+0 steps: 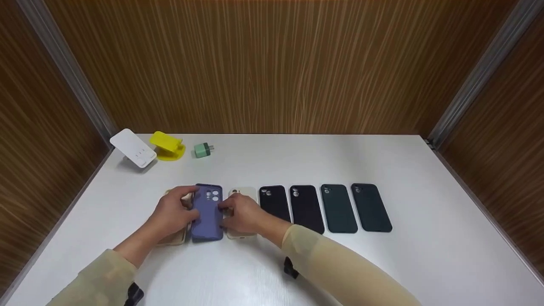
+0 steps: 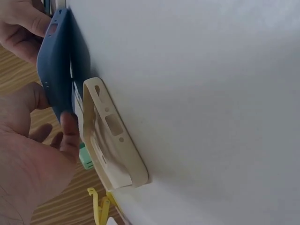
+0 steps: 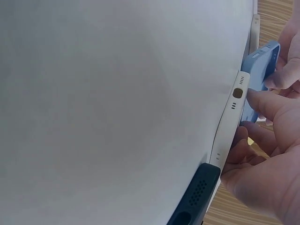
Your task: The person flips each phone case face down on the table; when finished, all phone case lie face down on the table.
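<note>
A purple phone case (image 1: pixel 207 223) with a cluster of camera holes stands between my two hands; in the left wrist view it looks blue and tilts off the white table. My left hand (image 1: pixel 172 212) grips its left edge with thumb and fingers. On the opposite edge, my right hand (image 1: pixel 244 214) pinches it with curled fingers. Beneath my left hand lies a beige phone case (image 2: pixel 115 136), open side up in the left wrist view. A cream phone case (image 3: pixel 229 126) lies under my right hand, which partly covers it.
Rightward in the row lie two black phone cases (image 1: pixel 307 210) and two dark green phone cases (image 1: pixel 340 212). At the back left stand a white phone stand (image 1: pixel 132 148), a yellow phone stand (image 1: pixel 165 142) and a green charger plug (image 1: pixel 201 150). Wood-grain panels (image 1: pixel 272 68) enclose the table.
</note>
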`<state>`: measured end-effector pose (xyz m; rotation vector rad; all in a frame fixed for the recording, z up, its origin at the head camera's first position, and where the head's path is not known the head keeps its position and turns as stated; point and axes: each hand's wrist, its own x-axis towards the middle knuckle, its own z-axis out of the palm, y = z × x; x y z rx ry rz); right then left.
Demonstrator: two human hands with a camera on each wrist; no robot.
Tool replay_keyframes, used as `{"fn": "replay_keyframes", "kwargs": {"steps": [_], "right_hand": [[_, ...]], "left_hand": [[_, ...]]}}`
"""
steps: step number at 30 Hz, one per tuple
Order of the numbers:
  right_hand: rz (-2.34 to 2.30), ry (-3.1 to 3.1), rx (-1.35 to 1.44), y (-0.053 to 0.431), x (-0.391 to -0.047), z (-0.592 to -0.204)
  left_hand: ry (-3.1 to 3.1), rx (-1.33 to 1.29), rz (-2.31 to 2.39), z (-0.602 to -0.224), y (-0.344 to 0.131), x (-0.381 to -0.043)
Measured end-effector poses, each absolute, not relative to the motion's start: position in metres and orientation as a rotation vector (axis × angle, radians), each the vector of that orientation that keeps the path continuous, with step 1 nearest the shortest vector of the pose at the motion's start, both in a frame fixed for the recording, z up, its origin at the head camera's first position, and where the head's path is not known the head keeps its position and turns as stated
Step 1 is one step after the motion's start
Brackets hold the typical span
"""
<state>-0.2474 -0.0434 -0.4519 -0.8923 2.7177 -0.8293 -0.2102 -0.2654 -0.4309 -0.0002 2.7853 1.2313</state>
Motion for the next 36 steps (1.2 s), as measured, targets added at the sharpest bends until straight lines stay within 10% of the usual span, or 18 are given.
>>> {"fn": "replay_keyframes", "kwargs": {"steps": [36], "right_hand": [[-1.928,1.469,-0.140,-0.042,-0.262,-0.435]], "left_hand": [[2.244,0.095,1.776,-0.423,-0.258,-0.206]]}}
